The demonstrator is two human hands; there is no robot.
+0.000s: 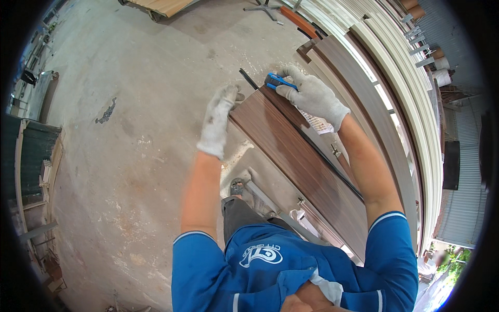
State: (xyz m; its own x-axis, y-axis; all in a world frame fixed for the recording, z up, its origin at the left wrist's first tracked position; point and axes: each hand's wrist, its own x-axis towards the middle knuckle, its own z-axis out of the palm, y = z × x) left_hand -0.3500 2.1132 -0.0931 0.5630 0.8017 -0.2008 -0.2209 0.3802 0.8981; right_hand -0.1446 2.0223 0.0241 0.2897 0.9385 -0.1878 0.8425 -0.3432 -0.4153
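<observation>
A long brown wood-grain panel [296,151] runs from the lower right up to the middle, with a dark strip [325,153] along its length. The end of a thin black strip [248,79] sticks out past the panel's far end. My right hand [314,96], in a pale work glove, closes around a blue-and-black tape measure [278,81] just above that end. Beside the panel's far left corner is my left hand [221,114], gloved too. Its fingers are bent and a little apart, with nothing visible in them; whether they touch the panel I cannot make out.
Long brown and cream profiles [395,78] lie stacked on a rack to the right. A white perforated basket [319,124] shows beneath the panel. My sandalled foot [237,187] is on the concrete floor [130,171]. At the top stands a wheeled cart [161,8].
</observation>
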